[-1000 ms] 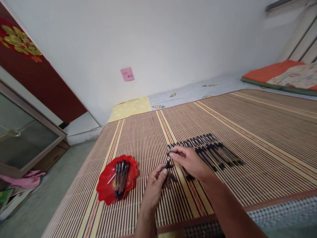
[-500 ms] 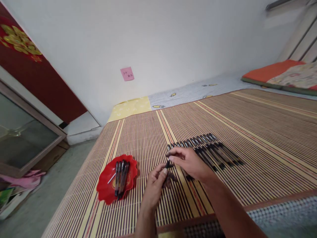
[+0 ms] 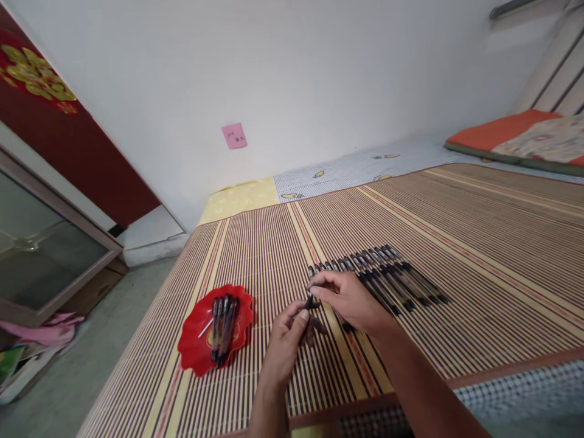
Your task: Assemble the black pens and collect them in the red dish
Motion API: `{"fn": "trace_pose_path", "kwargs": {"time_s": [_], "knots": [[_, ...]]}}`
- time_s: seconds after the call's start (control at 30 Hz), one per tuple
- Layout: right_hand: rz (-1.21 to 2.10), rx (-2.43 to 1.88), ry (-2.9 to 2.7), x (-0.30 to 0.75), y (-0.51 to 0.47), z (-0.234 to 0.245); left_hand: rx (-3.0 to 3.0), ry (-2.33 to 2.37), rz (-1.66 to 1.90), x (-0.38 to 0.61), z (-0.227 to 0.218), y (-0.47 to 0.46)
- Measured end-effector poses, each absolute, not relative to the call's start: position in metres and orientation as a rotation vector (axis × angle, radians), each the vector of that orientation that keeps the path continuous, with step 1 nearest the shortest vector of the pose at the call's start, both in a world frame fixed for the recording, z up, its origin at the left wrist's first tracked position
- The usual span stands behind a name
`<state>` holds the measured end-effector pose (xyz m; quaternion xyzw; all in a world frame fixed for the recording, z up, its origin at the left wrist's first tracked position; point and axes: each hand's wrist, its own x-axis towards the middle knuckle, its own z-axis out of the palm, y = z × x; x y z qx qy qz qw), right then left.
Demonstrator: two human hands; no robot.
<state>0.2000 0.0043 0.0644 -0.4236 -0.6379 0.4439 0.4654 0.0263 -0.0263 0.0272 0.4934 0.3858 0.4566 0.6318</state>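
Observation:
My left hand (image 3: 288, 334) is closed around a slim dark pen part (image 3: 309, 302), held tilted above the mat. At its upper end, the thumb and forefinger of my right hand (image 3: 340, 297) are pinched together. The fingers hide most of this part, so its full length does not show. Just beyond and to the right of my right hand lies a row of black pens (image 3: 395, 280), side by side, some partly covered by that hand and forearm. To the left, a red scalloped plate (image 3: 191, 328) holds several black pens (image 3: 223, 328) and a thin white stick (image 3: 205, 328).
A striped bamboo mat (image 3: 255, 249) covers the bed beneath everything. Patterned bedding (image 3: 337, 179) shows along the wall, and a folded orange quilt (image 3: 506, 131) lies at the far right. A glass-panelled frame (image 3: 41, 243) leans at the left beyond the bed's edge.
Both hands stay almost in place. My right fingertips have shifted very slightly at the pen part's upper end, and the pale tip seen there before is now less visible.

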Motion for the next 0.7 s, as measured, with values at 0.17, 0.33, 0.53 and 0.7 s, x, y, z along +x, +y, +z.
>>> {"fn": "trace_pose_path", "kwargs": {"time_s": [0.17,0.33,0.53,0.7], "knots": [[1.084,-1.063,-1.533,0.2,0.004,0.065,1.139,0.89,1.044,0.027,0.029,-0.027],[1.101,-1.061,-1.581,0.199,0.002,0.07,1.132,0.899,1.05,0.027,0.03,-0.027],[1.007,-1.146,-1.611,0.196,-0.001,0.076,1.193,0.916,1.05,0.028,0.034,-0.027],[0.95,-1.177,-1.617,0.196,0.004,0.068,1.226,0.974,1.109,0.03,0.031,-0.024]]}}
